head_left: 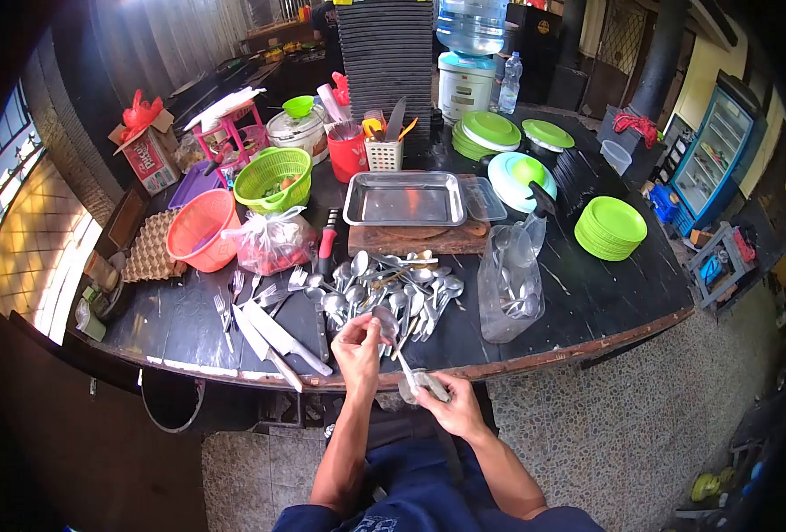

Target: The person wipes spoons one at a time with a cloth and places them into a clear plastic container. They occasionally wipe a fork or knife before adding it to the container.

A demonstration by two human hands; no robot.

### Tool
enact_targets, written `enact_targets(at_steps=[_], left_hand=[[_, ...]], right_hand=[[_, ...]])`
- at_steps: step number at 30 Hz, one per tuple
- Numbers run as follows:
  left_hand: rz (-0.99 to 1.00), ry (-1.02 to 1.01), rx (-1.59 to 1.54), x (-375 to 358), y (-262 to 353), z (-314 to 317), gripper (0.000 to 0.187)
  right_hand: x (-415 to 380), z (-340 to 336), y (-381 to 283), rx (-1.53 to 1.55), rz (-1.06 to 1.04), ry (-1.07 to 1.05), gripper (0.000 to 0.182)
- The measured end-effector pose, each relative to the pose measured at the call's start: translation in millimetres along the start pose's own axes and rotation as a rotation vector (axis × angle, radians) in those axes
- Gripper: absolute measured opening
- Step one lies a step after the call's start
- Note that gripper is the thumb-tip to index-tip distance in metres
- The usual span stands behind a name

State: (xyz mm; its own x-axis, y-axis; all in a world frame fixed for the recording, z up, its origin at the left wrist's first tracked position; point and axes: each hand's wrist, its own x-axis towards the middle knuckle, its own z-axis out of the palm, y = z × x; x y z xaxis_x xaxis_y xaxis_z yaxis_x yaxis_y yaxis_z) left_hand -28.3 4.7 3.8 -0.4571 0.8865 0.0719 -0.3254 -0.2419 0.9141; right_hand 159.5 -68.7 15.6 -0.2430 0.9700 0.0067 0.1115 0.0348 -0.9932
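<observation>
A metal spoon (401,356) slants between my two hands above the table's front edge, its bowl upward. My left hand (358,355) is closed, thumb and fingers at the spoon's bowl. My right hand (457,410) grips a greyish cloth (430,385) around the lower end of the handle. Just beyond them lies a loose heap of spoons (402,291). To its left are several forks (224,312) and two white-bladed knives (273,341). A clear plastic bag (511,288) with spoons inside stands right of the heap.
A metal tray (405,199) rests on a wooden board (371,241) behind the heap. Left are a red basket (202,232), a green basket (273,182) and an egg tray (153,248). Green plates (610,227) are stacked at right. The wooden table edge (579,348) runs in front.
</observation>
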Motion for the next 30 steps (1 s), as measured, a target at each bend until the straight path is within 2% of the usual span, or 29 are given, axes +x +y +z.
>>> enact_targets(at_steps=[1,3,5,8,9,11,13,15,16,17,19,20,21,23,26,30], left_hand=[[-0.001,0.002,-0.001,1.9,-0.9,-3.0,0.010],[0.032,0.140,0.025,7.7,-0.4,-9.6,0.010],[0.064,0.145,0.001,18.5,-2.2,-30.2,0.012],[0.072,0.102,0.017,13.9,10.3,-28.7,0.013],[0.052,0.089,0.033,11.6,5.2,-25.6,0.014],[0.019,0.051,0.014,-3.7,5.3,-6.2,0.015],[-0.081,0.001,0.063,-20.6,16.3,15.8,0.017],[-0.130,-0.062,-0.002,-34.9,22.3,32.6,0.018],[-0.113,-0.050,-0.059,-41.5,23.2,41.3,0.018],[-0.215,-0.072,-0.123,-48.2,29.6,41.8,0.023],[-0.222,-0.149,-0.257,-54.7,43.2,47.1,0.029],[-0.223,-0.208,-0.205,-57.2,41.6,46.3,0.035],[-0.106,-0.253,-0.130,-60.7,40.5,50.5,0.041],[-0.234,-0.308,-0.257,-67.7,46.0,53.4,0.048],[-0.278,-0.299,-0.333,-67.0,40.3,51.1,0.051],[-0.237,-0.243,-0.308,-63.9,36.0,53.6,0.048]], right_hand=[[-3.6,-0.2,5.7,-0.001,0.002,-0.001,0.025],[-9.9,-0.2,17.9,0.188,0.103,-0.070,0.026],[-15.2,-6.4,11.5,0.187,0.144,-0.072,0.026],[-9.3,-8.6,-4.0,0.054,-0.030,0.302,0.027],[-0.9,-9.4,-13.4,0.024,-0.096,0.366,0.028],[23.8,-13.4,-18.5,-0.203,-0.459,0.455,0.033],[39.2,-15.1,-38.8,-0.448,-0.614,0.439,0.046],[45.4,-10.8,-59.6,-0.572,-0.681,0.303,0.059],[48.6,-6.7,-55.0,-0.590,-0.674,0.298,0.062],[51.0,-2.3,-49.1,-0.605,-0.667,0.290,0.064],[52.5,2.0,-49.2,-0.591,-0.670,0.305,0.065],[52.9,3.1,-50.7,-0.597,-0.668,0.324,0.064],[52.0,4.3,-52.3,-0.604,-0.662,0.344,0.063],[49.4,7.5,-55.7,-0.623,-0.654,0.369,0.062],[44.1,6.9,-58.2,-0.662,-0.615,0.294,0.059],[40.2,5.7,-52.0,-0.753,-0.629,0.233,0.055]])
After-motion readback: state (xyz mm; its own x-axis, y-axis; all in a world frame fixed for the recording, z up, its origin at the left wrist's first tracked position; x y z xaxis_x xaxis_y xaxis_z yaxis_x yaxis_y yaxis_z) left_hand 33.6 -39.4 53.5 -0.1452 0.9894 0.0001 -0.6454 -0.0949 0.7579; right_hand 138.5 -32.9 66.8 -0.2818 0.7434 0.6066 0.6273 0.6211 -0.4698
